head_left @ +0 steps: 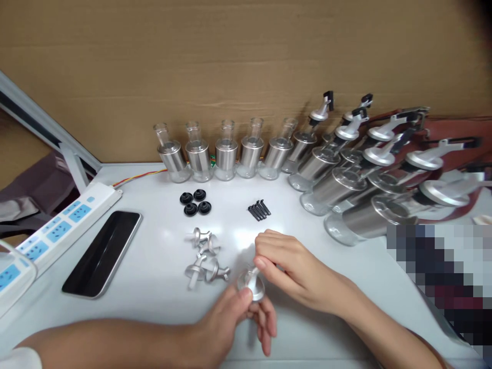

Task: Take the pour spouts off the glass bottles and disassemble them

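My left hand point(234, 312) pinches a silver pourer spout point(257, 291) by its round cap, the thumb on top and the other fingers below it. My right hand point(290, 261) closes around the spout's narrow end, which its fingers hide; a small dark bit shows beside them. To the left of my hands lie several loose silver spouts point(206, 270). Farther back are several black rubber stoppers point(190, 209) in a cluster, and a row of small black levers point(260, 210).
Along the back stand several open glass bottles point(227, 154) with metal sleeves. Bottles with fitted pourers point(346, 184) crowd the right side. At left lie a phone point(103, 253) and a power strip point(57, 228). Cardboard point(230, 56) walls the table's point(154, 307) back.
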The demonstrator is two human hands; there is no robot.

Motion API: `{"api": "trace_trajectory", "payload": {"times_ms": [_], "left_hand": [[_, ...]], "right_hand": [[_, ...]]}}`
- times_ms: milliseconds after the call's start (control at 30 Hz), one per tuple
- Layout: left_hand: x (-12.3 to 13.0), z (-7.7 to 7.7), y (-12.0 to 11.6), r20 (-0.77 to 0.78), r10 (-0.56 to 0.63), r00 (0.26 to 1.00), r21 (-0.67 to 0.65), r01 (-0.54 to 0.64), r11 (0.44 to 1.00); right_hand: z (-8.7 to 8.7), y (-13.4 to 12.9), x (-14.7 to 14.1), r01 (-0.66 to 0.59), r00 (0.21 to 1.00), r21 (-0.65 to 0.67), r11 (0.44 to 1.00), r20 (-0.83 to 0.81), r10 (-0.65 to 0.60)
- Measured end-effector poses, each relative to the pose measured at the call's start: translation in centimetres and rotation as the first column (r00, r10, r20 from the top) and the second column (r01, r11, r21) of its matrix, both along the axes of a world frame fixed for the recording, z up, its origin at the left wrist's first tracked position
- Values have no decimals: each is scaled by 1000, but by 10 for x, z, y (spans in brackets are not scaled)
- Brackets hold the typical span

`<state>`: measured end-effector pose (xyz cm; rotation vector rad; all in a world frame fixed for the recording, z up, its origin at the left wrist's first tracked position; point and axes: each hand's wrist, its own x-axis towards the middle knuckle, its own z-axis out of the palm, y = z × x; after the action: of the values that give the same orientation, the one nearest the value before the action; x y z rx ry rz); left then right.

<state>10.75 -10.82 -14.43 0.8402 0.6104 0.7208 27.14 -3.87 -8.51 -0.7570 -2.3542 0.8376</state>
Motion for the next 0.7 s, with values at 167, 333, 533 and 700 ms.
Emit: {"api": "trace_trajectory", "payload": {"times_ms": [167, 333, 533, 700], "left_hand": [[-1, -3, 1, 89, 13, 996, 51, -17, 999], [-2, 10, 3, -4, -29, 1000, 26, 29, 999], [-3, 18, 3, -139, -28, 990, 21, 31, 999], [-3, 19, 0, -208, -38, 977, 26, 44, 999]], "right_hand": [[7, -1, 3, -28, 999, -252, 967, 9, 32], [8, -1, 4, -66, 996, -294, 954, 40, 81], [-5, -1, -1, -47, 999, -197, 979, -23, 43], [-10, -4, -4, -17, 999, 46, 999, -48, 20]]}}
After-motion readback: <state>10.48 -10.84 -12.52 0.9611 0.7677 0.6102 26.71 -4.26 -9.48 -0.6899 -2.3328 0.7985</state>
